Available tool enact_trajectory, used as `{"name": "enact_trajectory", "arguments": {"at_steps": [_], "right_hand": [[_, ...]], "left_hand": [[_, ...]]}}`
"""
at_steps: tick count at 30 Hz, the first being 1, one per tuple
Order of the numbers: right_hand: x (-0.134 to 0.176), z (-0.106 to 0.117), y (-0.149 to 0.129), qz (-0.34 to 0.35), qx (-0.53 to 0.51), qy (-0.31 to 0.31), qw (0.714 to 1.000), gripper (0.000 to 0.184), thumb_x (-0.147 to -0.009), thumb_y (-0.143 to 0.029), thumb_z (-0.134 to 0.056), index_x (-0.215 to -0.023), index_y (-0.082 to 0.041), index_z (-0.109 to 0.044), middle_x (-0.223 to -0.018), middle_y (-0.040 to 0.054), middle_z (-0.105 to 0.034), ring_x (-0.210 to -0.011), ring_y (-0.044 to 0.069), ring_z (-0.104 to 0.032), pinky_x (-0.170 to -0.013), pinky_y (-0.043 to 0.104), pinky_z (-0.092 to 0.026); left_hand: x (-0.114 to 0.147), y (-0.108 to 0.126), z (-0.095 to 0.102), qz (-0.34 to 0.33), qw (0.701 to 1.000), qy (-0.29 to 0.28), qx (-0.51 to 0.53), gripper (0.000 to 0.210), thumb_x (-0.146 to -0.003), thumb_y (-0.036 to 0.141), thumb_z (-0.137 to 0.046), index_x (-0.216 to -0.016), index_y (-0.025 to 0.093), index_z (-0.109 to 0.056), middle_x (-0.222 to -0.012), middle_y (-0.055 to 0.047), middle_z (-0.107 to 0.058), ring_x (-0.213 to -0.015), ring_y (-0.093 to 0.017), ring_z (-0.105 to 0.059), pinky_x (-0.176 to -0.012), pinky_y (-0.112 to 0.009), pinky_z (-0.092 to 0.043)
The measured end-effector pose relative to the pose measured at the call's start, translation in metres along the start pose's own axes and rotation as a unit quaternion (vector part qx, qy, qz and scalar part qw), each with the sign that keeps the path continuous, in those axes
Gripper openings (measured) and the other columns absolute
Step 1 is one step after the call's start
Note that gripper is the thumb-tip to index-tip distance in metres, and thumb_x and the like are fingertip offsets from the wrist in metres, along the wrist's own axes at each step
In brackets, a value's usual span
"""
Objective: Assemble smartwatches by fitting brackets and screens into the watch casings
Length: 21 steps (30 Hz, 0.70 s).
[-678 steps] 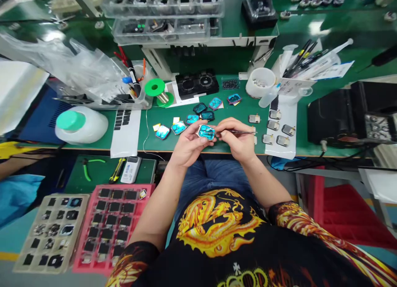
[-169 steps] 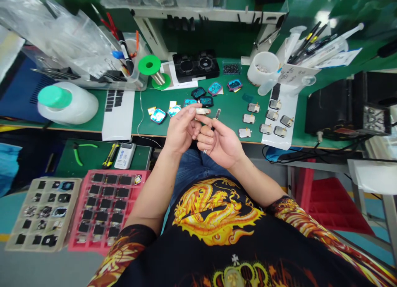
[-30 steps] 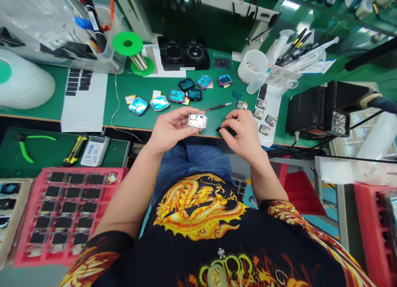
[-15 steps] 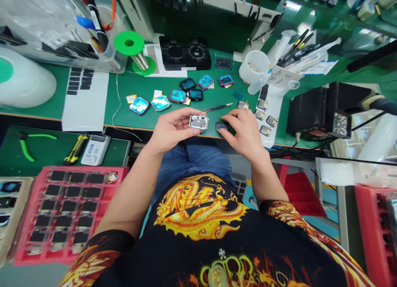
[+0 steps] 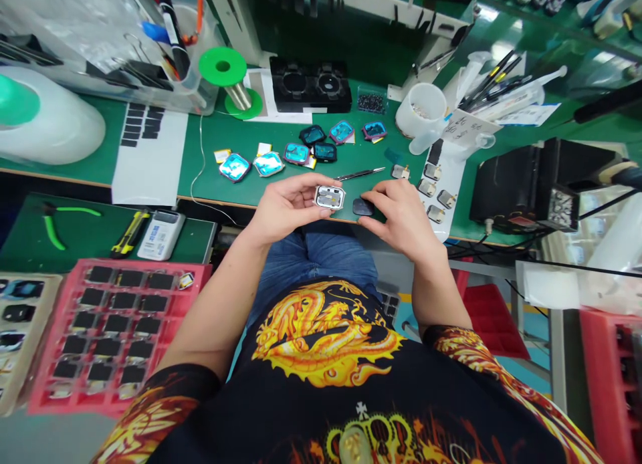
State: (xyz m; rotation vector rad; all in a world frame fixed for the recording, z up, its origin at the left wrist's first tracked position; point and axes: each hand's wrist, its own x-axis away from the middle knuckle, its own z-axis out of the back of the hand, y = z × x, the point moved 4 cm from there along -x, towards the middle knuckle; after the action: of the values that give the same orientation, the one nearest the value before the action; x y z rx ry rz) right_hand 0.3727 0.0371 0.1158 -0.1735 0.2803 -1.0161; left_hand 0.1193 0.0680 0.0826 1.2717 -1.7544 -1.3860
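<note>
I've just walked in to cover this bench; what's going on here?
A person's left hand holds a white-rimmed case with its inside showing. The right hand grips a dark flat piece beside it; the two are apart. A slim pointed tool lies on the green bench beyond them.

Surface (image 5: 223, 191) is seen in plain grn. Small case (image 5: 330, 197) is rimmed wht w/ grey & blk inside; flat piece (image 5: 363, 207) is shown in blk-ish tone. Spool (image 5: 223, 65) is coloured bright grn, bottle (image 5: 65, 126) wht w/ teal cap (image 5: 17, 101). Blk shirt (image 5: 321, 414) is patterned w/ gold-orange dragon (image 5: 331, 343), sleeves (image 5: 476, 360) w/ flame-like print.
</note>
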Motion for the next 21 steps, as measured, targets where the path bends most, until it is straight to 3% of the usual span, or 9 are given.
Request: {"name": "enact_trajectory", "arguments": {"at_steps": [6, 10, 13, 16, 18, 21], "right_hand": [[-0.004, 0.001, 0.003, 0.006, -0.019, -0.011, 1.0, 0.034, -0.107, -0.039, -0.073, -0.136, -0.021, -0.079, -0.128, 0.0167, -0.075, -0.118, 0.036, -0.063, -0.104, 0.054, -0.051], [-0.002, 0.006, -0.001, -0.061, -0.14, 0.09, 0.984, 0.031, -0.105, -0.048, -0.075, -0.125, -0.024, -0.082, -0.119, 0.0124, -0.078, -0.111, 0.032, -0.067, -0.101, 0.053, -0.056], [0.0, 0.001, -0.007, -0.127, -0.377, 0.158, 0.904, 0.042, -0.102, -0.067, -0.077, -0.122, -0.029, -0.081, -0.114, 0.0078, -0.079, -0.101, 0.027, -0.072, -0.09, 0.046, -0.061], [-0.002, -0.014, -0.018, -0.163, -0.542, 0.155, 0.81, 0.057, -0.094, -0.082, -0.08, -0.121, -0.032, -0.081, -0.111, 0.0058, -0.079, -0.093, 0.024, -0.073, -0.082, 0.043, -0.063], [-0.006, -0.022, -0.023, -0.178, -0.583, 0.156, 0.778, 0.06, -0.09, -0.084, -0.083, -0.121, -0.032, -0.081, -0.111, 0.0054, -0.079, -0.093, 0.024, -0.072, -0.079, 0.041, -0.062], [-0.014, -0.03, -0.025, -0.184, -0.605, 0.168, 0.756, 0.061, -0.088, -0.082, -0.086, -0.123, -0.033, -0.081, -0.109, 0.0048, -0.078, -0.094, 0.023, -0.071, -0.076, 0.038, -0.061]], "left_hand": [[0.001, 0.004, -0.002, 0.003, 1.0, -0.001, 0.002, 0.049, -0.078, 0.025, -0.107, -0.125, 0.023, -0.09, -0.124, -0.011, -0.088, -0.081, -0.016, -0.082, -0.067, -0.025, -0.071], [0.001, 0.002, -0.001, 0.006, 1.0, 0.008, -0.004, 0.051, -0.08, 0.031, -0.107, -0.126, 0.02, -0.088, -0.118, -0.013, -0.088, -0.077, -0.017, -0.083, -0.065, -0.025, -0.071], [0.002, 0.0, -0.001, 0.017, 1.0, 0.008, -0.005, 0.053, -0.08, 0.033, -0.106, -0.128, 0.021, -0.088, -0.112, -0.011, -0.089, -0.075, -0.018, -0.083, -0.063, -0.026, -0.071], [0.003, -0.002, -0.003, 0.039, 0.999, 0.01, -0.01, 0.055, -0.081, 0.034, -0.106, -0.131, 0.021, -0.087, -0.1, -0.009, -0.088, -0.064, -0.016, -0.078, -0.052, -0.025, -0.065], [0.004, -0.002, -0.005, 0.045, 0.999, 0.012, -0.016, 0.057, -0.08, 0.034, -0.107, -0.132, 0.021, -0.086, -0.092, -0.007, -0.086, -0.056, -0.014, -0.073, -0.046, -0.023, -0.058], [0.003, -0.001, -0.006, 0.04, 0.999, 0.018, -0.016, 0.061, -0.076, 0.032, -0.11, -0.131, 0.022, -0.086, -0.088, -0.005, -0.085, -0.052, -0.012, -0.068, -0.042, -0.022, -0.052]]}}
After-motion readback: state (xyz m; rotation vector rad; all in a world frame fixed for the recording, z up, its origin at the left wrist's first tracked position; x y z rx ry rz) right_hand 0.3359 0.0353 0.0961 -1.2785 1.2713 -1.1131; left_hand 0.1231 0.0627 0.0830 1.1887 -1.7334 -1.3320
